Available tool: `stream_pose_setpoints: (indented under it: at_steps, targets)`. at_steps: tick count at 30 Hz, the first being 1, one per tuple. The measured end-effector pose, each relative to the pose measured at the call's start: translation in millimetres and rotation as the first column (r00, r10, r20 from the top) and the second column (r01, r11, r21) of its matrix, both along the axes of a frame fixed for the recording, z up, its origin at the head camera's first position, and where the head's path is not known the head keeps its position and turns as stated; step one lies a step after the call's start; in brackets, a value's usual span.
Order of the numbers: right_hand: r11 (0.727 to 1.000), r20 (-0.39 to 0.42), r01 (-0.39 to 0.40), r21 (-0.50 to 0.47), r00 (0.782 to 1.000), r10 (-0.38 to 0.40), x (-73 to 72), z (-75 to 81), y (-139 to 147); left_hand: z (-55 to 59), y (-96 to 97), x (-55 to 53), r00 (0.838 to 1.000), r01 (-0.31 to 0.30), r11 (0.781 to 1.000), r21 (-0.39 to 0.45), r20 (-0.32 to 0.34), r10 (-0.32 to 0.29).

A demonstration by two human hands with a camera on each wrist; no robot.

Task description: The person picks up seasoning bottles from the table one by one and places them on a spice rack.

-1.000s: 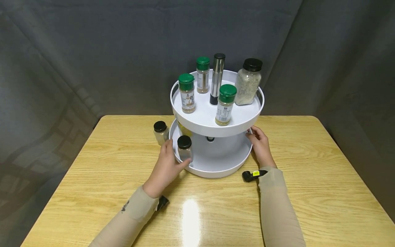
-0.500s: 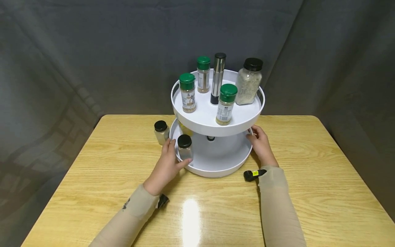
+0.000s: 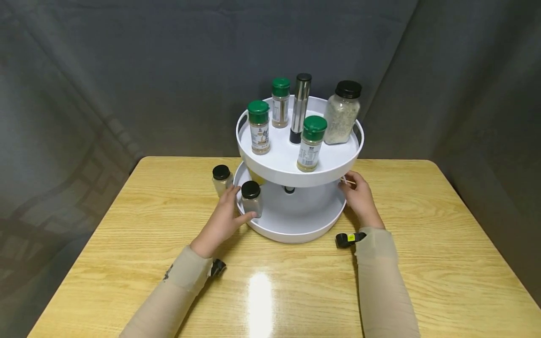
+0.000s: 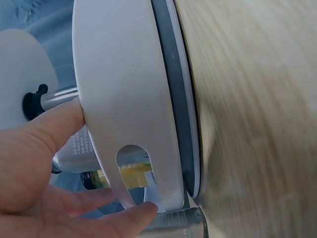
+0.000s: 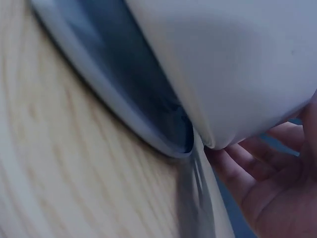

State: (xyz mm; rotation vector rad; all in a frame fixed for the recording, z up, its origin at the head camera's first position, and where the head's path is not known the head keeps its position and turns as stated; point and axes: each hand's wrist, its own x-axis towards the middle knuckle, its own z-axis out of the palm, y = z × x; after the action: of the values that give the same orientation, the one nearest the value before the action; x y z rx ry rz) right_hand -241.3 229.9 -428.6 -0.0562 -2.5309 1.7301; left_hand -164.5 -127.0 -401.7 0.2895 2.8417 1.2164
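Note:
A white two-tier turntable (image 3: 302,213) stands on the wooden table. My left hand (image 3: 217,225) is at the near left of its lower tier, thumb touching the rim and fingers spread along the outer wall. Just inside that rim stands a small black-capped spice jar (image 3: 252,204); another black-capped jar (image 3: 221,178) is on the table, close by my fingertips. On the far right side my right hand (image 3: 359,197) grips the lower tier's wall, its fingers partly hidden. Through the wall's slot, the left wrist view shows a yellow-labelled jar (image 4: 134,176).
The upper tier (image 3: 274,162) holds several green-capped spice bottles, including one at the front (image 3: 310,148), and a large black-capped jar (image 3: 340,117) at right. A metal post (image 3: 299,110) rises from its middle. A dark curtain (image 3: 190,80) hangs behind the table.
The lower tier has turned slightly, carrying its black-capped jar a little left and back. My left hand has shifted slightly left with it. My right hand keeps its hold.

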Motion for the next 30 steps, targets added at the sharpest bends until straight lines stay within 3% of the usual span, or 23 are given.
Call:
stream_pose_setpoints:
  at_steps: [4,10,14,19,23,27,30]
  targets:
    - [1.0,0.007,-0.019,0.014,1.0,0.019,3.2,3.4,-1.7,0.0,-0.8,1.0,1.0,-0.004,1.0,0.017,0.014,0.004]
    - [0.992,0.036,-0.04,0.123,0.999,0.036,7.2,14.7,-5.2,-3.9,1.8,3.4,0.999,-0.003,0.996,0.086,-0.039,0.007]
    - [0.968,0.051,-0.08,0.237,0.996,0.07,9.4,23.4,-4.6,-7.1,4.3,4.3,0.998,-0.012,0.995,0.098,-0.064,0.018]
    - [0.931,0.066,-0.165,0.327,0.986,0.152,12.3,33.9,-8.7,-8.8,7.0,6.6,0.998,-0.037,0.994,0.106,-0.048,0.043]
    - [0.898,0.157,-0.197,0.393,0.977,0.146,16.6,42.6,-18.2,-8.6,10.4,9.2,0.999,-0.046,0.991,0.125,-0.009,0.048]
    - [0.819,0.278,-0.208,0.534,0.958,0.062,22.0,50.5,-33.0,-7.7,13.9,11.7,0.997,-0.064,0.993,0.104,0.055,0.059]
    - [0.764,0.319,-0.203,0.612,0.948,-0.003,27.3,55.3,-43.9,-6.6,16.4,12.8,0.993,-0.077,0.993,0.087,0.099,0.068]
